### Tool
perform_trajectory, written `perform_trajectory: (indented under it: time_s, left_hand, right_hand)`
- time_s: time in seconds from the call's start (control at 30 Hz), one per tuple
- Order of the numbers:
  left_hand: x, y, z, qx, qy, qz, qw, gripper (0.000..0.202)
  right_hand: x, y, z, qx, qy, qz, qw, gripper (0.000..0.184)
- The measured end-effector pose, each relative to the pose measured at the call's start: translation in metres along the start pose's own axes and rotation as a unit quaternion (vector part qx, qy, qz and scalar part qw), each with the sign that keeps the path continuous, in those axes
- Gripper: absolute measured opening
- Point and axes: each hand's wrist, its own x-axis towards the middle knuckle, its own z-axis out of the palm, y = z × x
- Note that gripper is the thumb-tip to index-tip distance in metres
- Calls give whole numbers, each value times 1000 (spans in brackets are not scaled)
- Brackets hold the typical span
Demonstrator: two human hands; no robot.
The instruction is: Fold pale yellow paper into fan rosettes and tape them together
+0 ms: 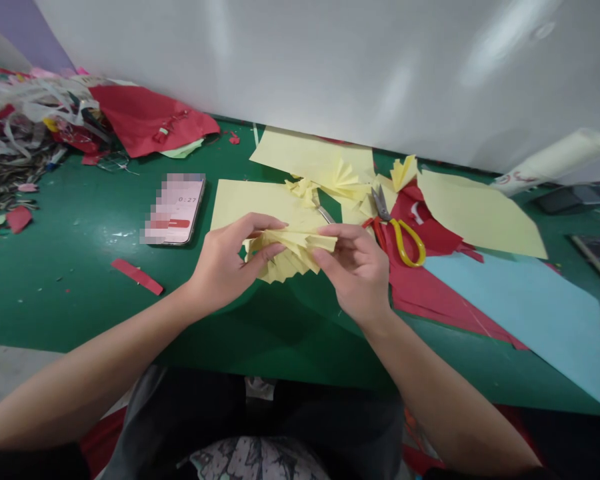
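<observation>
A pleated piece of yellow paper (291, 257) is held up above the green table, its folds spread like a fan along the lower edge. My left hand (235, 252) pinches its left end between thumb and fingers. At the right end, my right hand (355, 263) grips the folds with thumb and forefinger. Just behind my hands lie a flat yellow sheet (245, 200) and several crumpled or pleated yellow paper pieces (347, 180). Scissors with yellow handles (407, 243) rest on red paper, close to my right hand.
A phone (175, 210) lies left of my hands, with a red paper strip (137, 277) nearer me. Scraps (20, 127) are heaped at the far left. Right of me are red sheets (440, 293), a light blue sheet (535, 300) and a white roll (555, 160) by the wall.
</observation>
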Motion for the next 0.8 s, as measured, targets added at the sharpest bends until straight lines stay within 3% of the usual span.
perform_trajectory:
  time_s: [0.17,0.4,0.63,0.8]
  left_hand:
    - [-1,4,-1,3,-2,8,1000,15]
    - [-3,4,0,-13,6,34,999,13]
    - [-2,2,0,-18,17,69,997,14]
    - [-1,1,1,-8,25,104,994,15]
  right_hand:
    - [0,1,0,-4,35,-11,999,6]
    - [-2,6,-1,-4,50,-71,996,10]
    - [-1,6,0,61,10,-34,998,23]
    - [1,3,-1,-13,12,-10,1000,9]
